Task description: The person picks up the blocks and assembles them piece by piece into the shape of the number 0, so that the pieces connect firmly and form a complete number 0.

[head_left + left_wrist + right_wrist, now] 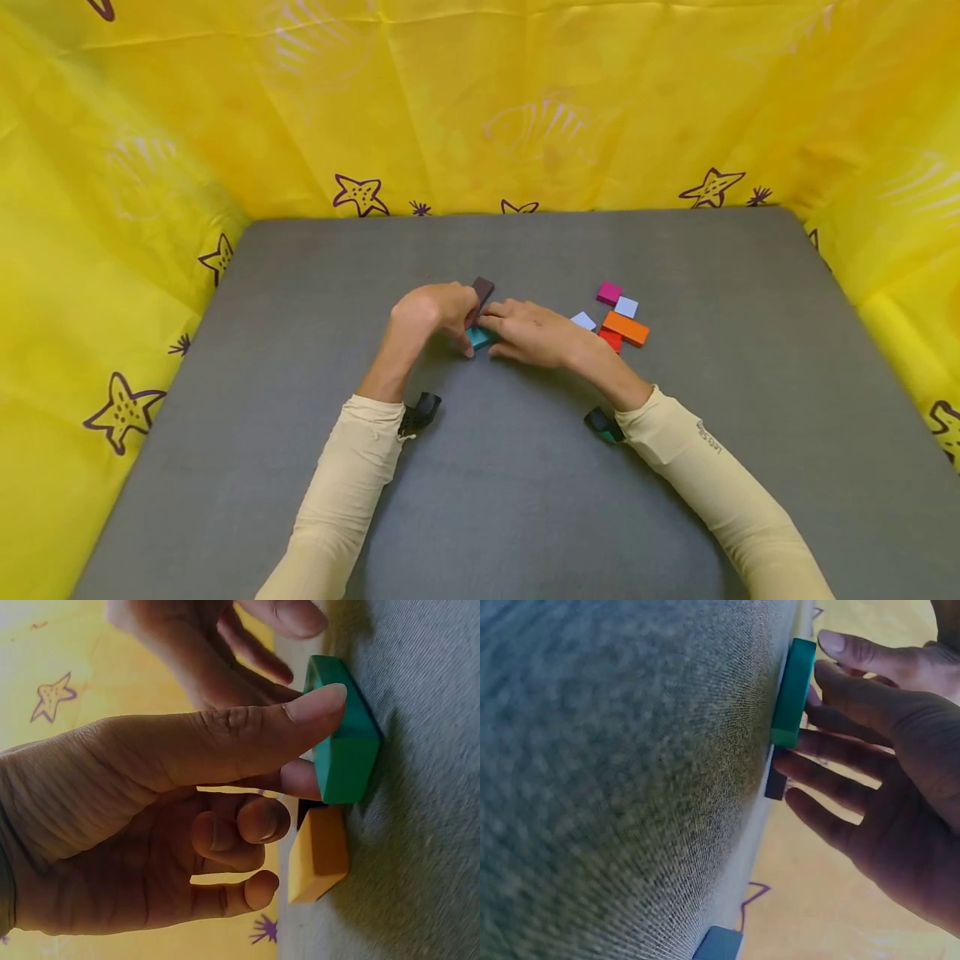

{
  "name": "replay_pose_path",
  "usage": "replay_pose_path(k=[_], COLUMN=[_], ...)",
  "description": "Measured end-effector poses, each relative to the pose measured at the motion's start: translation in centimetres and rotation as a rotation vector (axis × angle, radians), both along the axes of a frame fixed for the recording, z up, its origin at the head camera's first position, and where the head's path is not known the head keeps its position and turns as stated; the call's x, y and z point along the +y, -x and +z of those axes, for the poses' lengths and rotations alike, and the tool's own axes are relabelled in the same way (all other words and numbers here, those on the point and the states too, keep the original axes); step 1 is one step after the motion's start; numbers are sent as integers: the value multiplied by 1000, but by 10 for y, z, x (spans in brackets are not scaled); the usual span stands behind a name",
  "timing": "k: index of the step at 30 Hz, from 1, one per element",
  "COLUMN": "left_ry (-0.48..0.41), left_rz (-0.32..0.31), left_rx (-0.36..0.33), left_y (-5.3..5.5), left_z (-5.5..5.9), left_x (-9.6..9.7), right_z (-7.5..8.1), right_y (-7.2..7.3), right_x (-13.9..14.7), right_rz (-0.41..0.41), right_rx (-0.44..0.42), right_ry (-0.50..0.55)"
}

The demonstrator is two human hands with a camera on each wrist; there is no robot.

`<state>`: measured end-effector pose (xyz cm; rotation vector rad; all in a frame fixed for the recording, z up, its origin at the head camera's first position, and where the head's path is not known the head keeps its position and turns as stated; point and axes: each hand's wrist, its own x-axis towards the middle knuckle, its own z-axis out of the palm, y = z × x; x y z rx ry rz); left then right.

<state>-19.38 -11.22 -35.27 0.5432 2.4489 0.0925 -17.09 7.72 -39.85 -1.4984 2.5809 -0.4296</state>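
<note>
Left hand (441,307) pinches teal block (481,337) between thumb and index finger, other fingers loosely bent; right hand (538,335) unclenched, fingers extended beside block, exact contact unclear. Teal block lies between hands, at surface of gray desk (495,483). Dark block (483,289) just beyond; yellow-orange block (319,856) near left fingertips. Right of right hand: red block (611,341), orange block (626,328), two pale blue blocks (626,307), magenta block (609,292). Yellow starfish-patterned cloth (450,100) behind.

My head view is bright and even; both wrist views are dimmer, my fingers (829,782) shaded, the near table (577,825) blurred in the right.
</note>
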Motion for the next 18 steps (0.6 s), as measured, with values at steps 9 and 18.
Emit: replay_pose_path(k=[9,18], left_ry=[-61,-186], left_rz=[-114,-219], left_rx=[24,-7], left_y=[0,-3], left_z=[-10,-18], left_x=[17,35], right_z=[11,29], right_y=[0,2], right_x=[6,21], right_rz=[-63,-113], right_rx=[-78,-291], right_ry=[-75,-224])
